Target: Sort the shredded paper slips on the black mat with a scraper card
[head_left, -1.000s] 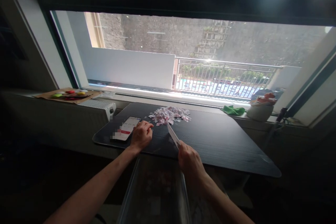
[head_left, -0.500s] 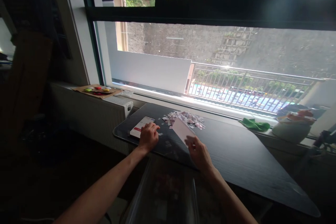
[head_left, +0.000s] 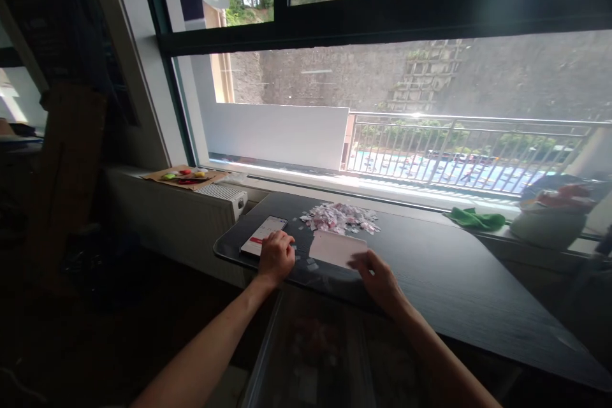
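1. Head view, taking the scraps [head_left: 338,217] as the clock's centre: they lay in a loose heap on the dark table [head_left: 459,280], near its far edge, with a few strays at seven and eight o'clock.
2. The card [head_left: 337,250], pale pink, stood at six o'clock, just in front of the heap; whether its lower edge touched the table could not be told.
3. The right hand [head_left: 381,277], between four and five, had its fingers closed on the card's right end (the fingertips were blurred).
4. The left hand [head_left: 278,256] was at eight, its fingers loosely curled; whether they held anything could not be seen. It overlapped the near corner of the phone [head_left: 261,236], contact unclear.
5. Farther out, a green cloth [head_left: 478,220] lay at three on the sill, and a board [head_left: 153,175] with coloured pieces between nine and ten.
6. At six, below the table edge, a box [head_left: 262,357] sat in shadow.
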Tool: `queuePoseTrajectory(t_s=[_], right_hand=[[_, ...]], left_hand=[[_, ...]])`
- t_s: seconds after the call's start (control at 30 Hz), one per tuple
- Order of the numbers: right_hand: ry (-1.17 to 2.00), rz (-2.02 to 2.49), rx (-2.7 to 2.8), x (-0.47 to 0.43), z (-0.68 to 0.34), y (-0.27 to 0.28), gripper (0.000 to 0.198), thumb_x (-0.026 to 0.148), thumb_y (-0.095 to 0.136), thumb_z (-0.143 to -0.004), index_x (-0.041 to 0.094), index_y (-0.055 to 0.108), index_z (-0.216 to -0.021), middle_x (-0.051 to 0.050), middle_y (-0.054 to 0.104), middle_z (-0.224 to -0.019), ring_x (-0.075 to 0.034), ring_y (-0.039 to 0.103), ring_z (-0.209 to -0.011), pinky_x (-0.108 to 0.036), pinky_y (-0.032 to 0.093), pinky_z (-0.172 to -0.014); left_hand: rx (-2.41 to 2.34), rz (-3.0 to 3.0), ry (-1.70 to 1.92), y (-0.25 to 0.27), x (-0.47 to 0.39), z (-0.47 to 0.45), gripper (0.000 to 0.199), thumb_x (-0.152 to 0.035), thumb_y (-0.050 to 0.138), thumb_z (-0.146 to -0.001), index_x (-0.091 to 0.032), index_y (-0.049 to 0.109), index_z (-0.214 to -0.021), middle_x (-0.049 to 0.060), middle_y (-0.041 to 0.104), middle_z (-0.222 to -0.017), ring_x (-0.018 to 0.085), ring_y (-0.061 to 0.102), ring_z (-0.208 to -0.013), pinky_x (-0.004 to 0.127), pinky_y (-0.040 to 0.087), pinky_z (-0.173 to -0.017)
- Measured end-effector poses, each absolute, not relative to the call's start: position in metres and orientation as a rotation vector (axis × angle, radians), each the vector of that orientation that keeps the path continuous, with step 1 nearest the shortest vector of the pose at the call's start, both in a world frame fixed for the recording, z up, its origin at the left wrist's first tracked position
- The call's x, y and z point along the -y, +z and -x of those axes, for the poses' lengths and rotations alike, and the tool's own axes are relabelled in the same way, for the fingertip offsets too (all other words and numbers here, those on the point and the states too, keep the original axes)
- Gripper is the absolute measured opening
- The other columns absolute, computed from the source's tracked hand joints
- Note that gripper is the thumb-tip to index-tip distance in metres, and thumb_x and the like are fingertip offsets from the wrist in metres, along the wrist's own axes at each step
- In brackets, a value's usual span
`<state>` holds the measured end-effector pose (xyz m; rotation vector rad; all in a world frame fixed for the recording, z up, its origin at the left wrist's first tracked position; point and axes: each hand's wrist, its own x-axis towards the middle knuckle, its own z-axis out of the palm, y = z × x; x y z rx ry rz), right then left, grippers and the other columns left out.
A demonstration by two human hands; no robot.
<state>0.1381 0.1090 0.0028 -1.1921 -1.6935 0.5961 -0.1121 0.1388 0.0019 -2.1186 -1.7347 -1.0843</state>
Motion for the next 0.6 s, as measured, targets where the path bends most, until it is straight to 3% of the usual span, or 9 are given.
queuePoseTrajectory(t_s=[0.23,0.6], right_hand=[[0.431,1.457,1.500,-0.093,-0.151,0.000,0.026,0.031,0.044,-0.073,0.019,0.058,-0.093,-0.003,0.066,-0.078,-0.020,0.059,-0.071,-0.032,0.046,-0.069],[0.521,1.420,1.509,-0.092,-0.150,0.004,0.033,0.027,0.041,-0.071,0.017,0.060,-0.095,-0.004,0.066,-0.081,-0.020,0.059,-0.075,-0.031,0.045,-0.071]], left_hand=[[1.716,2.137,-1.012,0.004,-0.138,0.112,0.021,-0.008,0.046,-0.072,-0.018,0.064,-0.079,0.007,0.062,-0.085,0.023,0.056,-0.088,0.038,0.042,-0.082],[1.714,2.139,-0.968,0.004,-0.139,0.113,0.020,-0.010,0.046,-0.073,-0.018,0.063,-0.078,0.007,0.063,-0.084,0.023,0.057,-0.087,0.038,0.042,-0.082]])
